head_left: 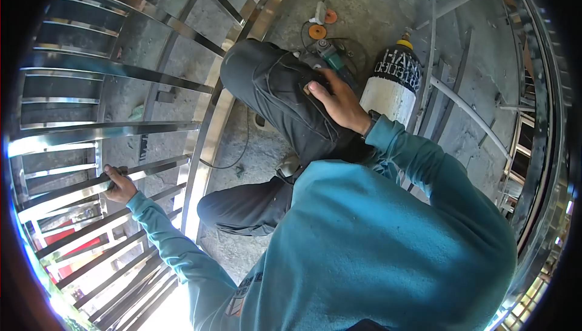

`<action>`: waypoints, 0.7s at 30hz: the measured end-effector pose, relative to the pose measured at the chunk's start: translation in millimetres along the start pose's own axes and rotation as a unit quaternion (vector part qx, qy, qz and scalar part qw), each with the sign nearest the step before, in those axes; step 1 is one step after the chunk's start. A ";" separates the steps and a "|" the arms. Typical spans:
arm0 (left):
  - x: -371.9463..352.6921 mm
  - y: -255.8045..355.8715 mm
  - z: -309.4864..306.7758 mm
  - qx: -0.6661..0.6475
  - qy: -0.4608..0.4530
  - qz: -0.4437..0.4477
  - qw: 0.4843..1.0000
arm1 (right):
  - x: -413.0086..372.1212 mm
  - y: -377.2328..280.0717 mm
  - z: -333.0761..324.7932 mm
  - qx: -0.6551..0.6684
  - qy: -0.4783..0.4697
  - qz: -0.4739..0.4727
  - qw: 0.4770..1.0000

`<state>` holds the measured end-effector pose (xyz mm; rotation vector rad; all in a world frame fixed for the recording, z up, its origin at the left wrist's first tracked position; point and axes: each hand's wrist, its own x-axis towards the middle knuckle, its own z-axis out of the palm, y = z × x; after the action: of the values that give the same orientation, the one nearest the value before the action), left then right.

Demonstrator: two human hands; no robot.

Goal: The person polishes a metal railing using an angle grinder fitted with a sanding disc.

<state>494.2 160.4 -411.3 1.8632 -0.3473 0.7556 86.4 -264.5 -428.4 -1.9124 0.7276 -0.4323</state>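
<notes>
My left hand (120,185) is closed around a shiny square metal bar (154,167), part of a barred metal frame (194,149) on the left. My right hand (341,100) rests over my raised knee in dark trousers (267,82). Its thumb and fingers close on a small dark thing with a brownish edge, too hidden to name. Just beyond that hand, a teal angle grinder (333,58) lies on the concrete floor.
A white and black gas cylinder (391,91) with a yellow collar is right of my right hand. Two orange discs (316,31) lie past the grinder. A thin cable (247,143) crosses the floor. Metal bars (473,110) and framing stand along the right.
</notes>
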 end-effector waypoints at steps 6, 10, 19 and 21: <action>-2.0 -11.0 6.2 0.124 0.065 0.103 0.985 | -20.8 -6.6 -8.1 0.013 0.025 -0.014 1.000; 4.2 -20.0 1.6 0.134 0.025 0.057 0.989 | -24.7 -11.6 -13.2 0.029 0.023 -0.027 0.999; -3.9 -22.8 -0.1 0.099 0.067 0.011 0.993 | 15.0 58.5 -6.0 0.049 -0.040 0.042 0.997; -4.9 -33.4 -3.4 0.131 0.085 0.043 0.987 | 30.9 90.6 -9.0 0.017 -0.036 0.097 0.995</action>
<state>507.9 176.6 -437.7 2.0192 -0.2279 1.0541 77.5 -319.5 -506.7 -1.7969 0.8441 -0.2521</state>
